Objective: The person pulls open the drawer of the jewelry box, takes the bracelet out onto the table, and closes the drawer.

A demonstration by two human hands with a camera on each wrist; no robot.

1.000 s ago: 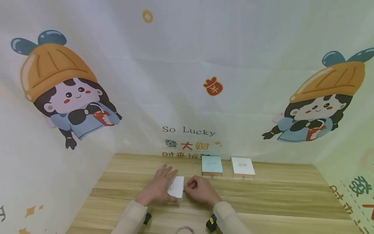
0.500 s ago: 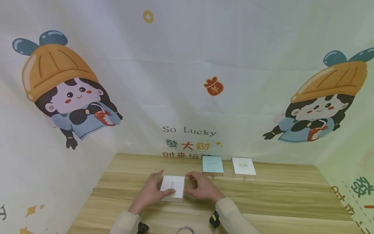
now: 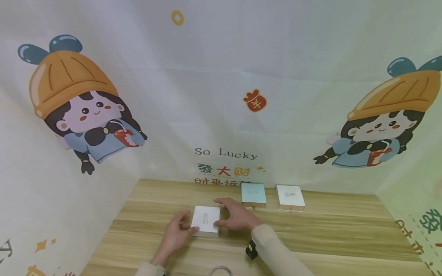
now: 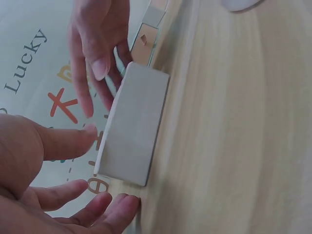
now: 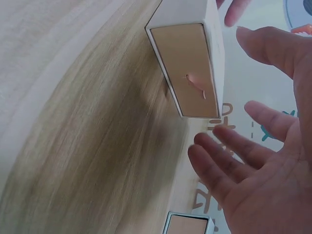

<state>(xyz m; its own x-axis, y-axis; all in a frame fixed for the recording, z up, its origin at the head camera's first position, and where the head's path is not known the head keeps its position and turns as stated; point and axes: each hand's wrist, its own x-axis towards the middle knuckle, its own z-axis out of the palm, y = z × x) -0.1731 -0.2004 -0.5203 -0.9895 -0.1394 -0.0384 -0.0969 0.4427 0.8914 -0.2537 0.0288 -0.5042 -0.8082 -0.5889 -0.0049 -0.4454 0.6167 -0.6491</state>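
Observation:
A white drawer-style gift box (image 3: 205, 219) with small print on its lid lies flat on the table. In the right wrist view its tan drawer front (image 5: 178, 66) sits flush in the sleeve, with a small ribbon pull (image 5: 196, 87) on it. My left hand (image 3: 176, 234) is at the box's left side, thumb and fingers spread loosely around its corner. Around the right side curves my right hand (image 3: 239, 216), its fingers relaxed and its thumb overlapping the lid's edge in the head view. In the right wrist view that hand's fingers are apart from the box.
Behind and to the right, a light blue box (image 3: 253, 195) and another white box (image 3: 290, 197) lie near the back wall (image 3: 221, 126), a printed cloth. A clear curved rim (image 3: 221, 268) shows at the table's front edge.
The left hand has drawn back left off the lid, uncovering the box. The right hand has moved forward and left, its fingers uncurling beside the box.

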